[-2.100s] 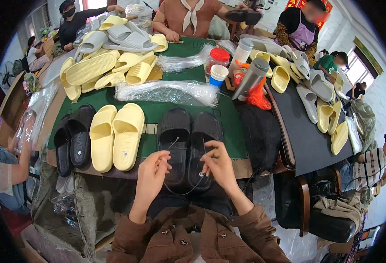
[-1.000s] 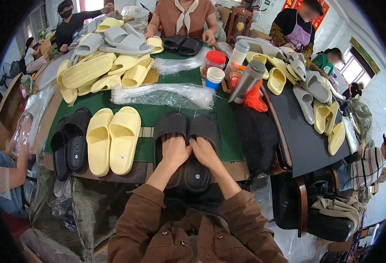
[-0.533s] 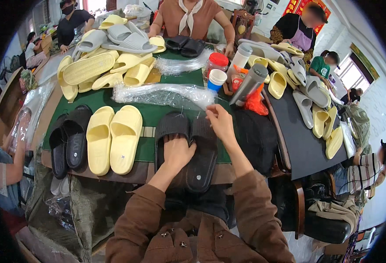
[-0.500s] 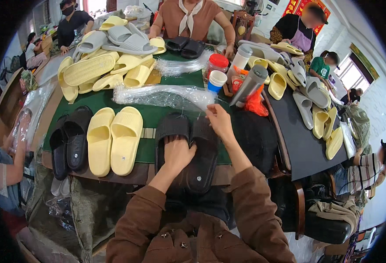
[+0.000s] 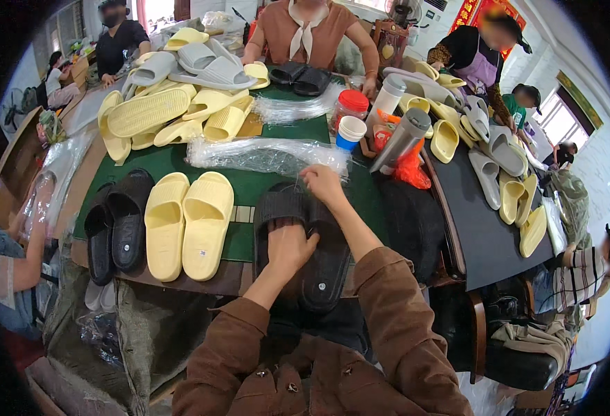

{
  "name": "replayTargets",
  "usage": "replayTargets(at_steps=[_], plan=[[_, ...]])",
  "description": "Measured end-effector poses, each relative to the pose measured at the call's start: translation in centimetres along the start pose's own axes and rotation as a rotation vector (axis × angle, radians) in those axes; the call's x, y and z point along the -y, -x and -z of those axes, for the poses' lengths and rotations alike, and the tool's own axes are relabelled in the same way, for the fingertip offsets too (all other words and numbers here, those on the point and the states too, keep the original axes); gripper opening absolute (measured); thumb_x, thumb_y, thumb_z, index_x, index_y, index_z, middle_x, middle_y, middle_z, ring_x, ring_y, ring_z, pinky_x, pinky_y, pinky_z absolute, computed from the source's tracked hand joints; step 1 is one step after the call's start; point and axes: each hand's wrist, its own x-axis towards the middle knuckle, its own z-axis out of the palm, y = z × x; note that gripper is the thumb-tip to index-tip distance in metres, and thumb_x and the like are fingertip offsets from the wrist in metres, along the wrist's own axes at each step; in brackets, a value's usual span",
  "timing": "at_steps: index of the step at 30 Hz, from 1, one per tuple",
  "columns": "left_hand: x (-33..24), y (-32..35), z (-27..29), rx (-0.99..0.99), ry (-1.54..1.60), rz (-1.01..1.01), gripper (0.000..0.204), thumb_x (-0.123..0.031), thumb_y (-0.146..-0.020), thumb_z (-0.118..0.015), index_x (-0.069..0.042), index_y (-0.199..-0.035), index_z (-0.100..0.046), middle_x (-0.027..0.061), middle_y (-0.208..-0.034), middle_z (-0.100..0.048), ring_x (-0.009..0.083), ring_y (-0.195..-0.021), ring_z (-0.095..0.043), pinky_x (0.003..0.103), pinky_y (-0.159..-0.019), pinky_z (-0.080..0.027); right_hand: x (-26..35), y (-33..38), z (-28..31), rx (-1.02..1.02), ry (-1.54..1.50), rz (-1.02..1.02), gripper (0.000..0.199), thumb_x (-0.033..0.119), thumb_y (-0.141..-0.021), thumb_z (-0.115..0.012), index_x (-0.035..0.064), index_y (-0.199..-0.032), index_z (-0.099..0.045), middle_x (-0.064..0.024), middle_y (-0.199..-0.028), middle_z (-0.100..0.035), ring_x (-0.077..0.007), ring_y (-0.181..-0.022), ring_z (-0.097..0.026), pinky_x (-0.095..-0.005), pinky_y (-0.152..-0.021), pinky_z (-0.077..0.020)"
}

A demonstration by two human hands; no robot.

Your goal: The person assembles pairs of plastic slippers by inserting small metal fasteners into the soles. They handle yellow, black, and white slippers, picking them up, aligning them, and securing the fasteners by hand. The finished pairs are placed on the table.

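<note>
Evidently both bare hands are busy with a pair of black slides (image 5: 327, 260) at the near edge of the green-covered tabletop (image 5: 245, 243), right of its middle, with the heels reaching that edge. The person's left hand (image 5: 290, 246) is pushed into the left slide of this pair, its fingers hidden under the strap and its thumb angled toward the other slide; whether those fingers grip anything cannot be told. The right hand (image 5: 324, 186) is raised at the strap end of the right slide, fingers bent and fingertips close together beside a fine strand (image 5: 298, 178); whether they pinch it is unclear.

Farther from the near edge, a bundle of clear plastic strips (image 5: 263, 156) lies just beyond the right hand. To the left along the near edge, a pair of pale yellow slides (image 5: 208, 229) sits next to a second black pair (image 5: 128, 222), toes facing the far edge. A heap of yellow and grey slides (image 5: 149, 111) covers the far left corner. Toward the right edge stand a white-and-blue cup (image 5: 351, 132), a red-lidded jar (image 5: 352, 102) and a steel tumbler (image 5: 403, 142), near an orange bag (image 5: 412, 170). A co-worker in a brown top (image 5: 333, 41) is at the far edge.
</note>
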Motion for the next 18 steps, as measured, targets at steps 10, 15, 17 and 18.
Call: replayTargets(at_steps=[10,15,17,18], plan=[[0.3,0.3,-0.6,-0.173,-0.039,-0.043,0.044,-0.036,-0.081,-0.064,0.008,-0.089,-0.067,0.0248,-0.096,-0.064,0.0383,-0.097,-0.058,0.049,-0.091,-0.04,3.1,1.6,0.2,0.14,-0.054,0.134,0.023,0.019,-0.089,-0.057,-0.0022,-0.082,-0.064,-0.0193,-0.071,-0.064,-0.0315,-0.068,-0.065,-0.0391,-0.066,-0.049],[-0.2,0.9,-0.3,-0.137,0.002,0.006,0.043,-0.034,-0.083,-0.064,0.008,-0.092,-0.064,0.0257,-0.099,-0.062,0.0385,-0.101,-0.056,0.048,-0.092,-0.039,4.2,3.3,0.9,0.09,-0.079,0.147,0.021,0.016,-0.091,-0.052,-0.0025,-0.086,-0.058,-0.0178,-0.072,-0.063,-0.0284,-0.066,-0.063,-0.0374,-0.065,-0.0488],[-0.7,1.8,0.0,-0.276,-0.02,-0.077,0.039,-0.032,-0.083,-0.065,0.006,-0.092,-0.063,0.0235,-0.094,-0.062,0.038,-0.098,-0.057,0.047,-0.09,-0.04,3.9,3.9,1.4,0.057,-0.14,0.107,0.02,0.015,-0.09,-0.049,-0.0022,-0.084,-0.058,-0.0131,-0.07,-0.063,-0.0222,-0.066,-0.062,-0.0342,-0.063,-0.0477],[-1.1,2.5,0.6,-0.367,-0.052,-0.156,0.037,-0.03,-0.083,-0.066,0.005,-0.092,-0.063,0.0214,-0.091,-0.062,0.0371,-0.095,-0.058,0.047,-0.087,-0.042,3.4,4.0,1.7,0.025,-0.189,0.086,0.02,0.015,-0.09,-0.049,-0.0018,-0.084,-0.058,-0.0113,-0.069,-0.062,-0.02,-0.065,-0.061,-0.033,-0.062,-0.0469]])
